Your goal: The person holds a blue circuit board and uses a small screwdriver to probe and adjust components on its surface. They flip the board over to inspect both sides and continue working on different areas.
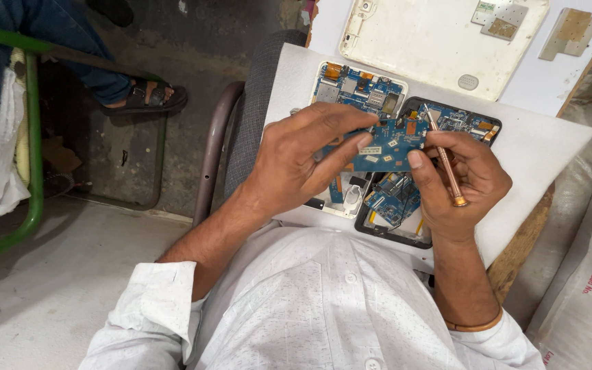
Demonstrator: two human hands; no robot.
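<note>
My left hand [303,161] pinches a loose blue circuit board [386,145] by its left side, holding it above two opened tablets. My right hand [460,175] grips the board's right edge with the thumb and also holds a slim copper-coloured screwdriver [445,161] between its fingers. Below lie a white-framed tablet [351,92] and a black-framed tablet [395,205], both with blue boards exposed.
A white board [549,147] serves as the work surface on a grey chair [248,116]. A white tablet back cover [433,41] and small metal shield plates [570,31] lie at the top. Sacks [584,274] stand right; another person's sandalled foot [142,96] is at left.
</note>
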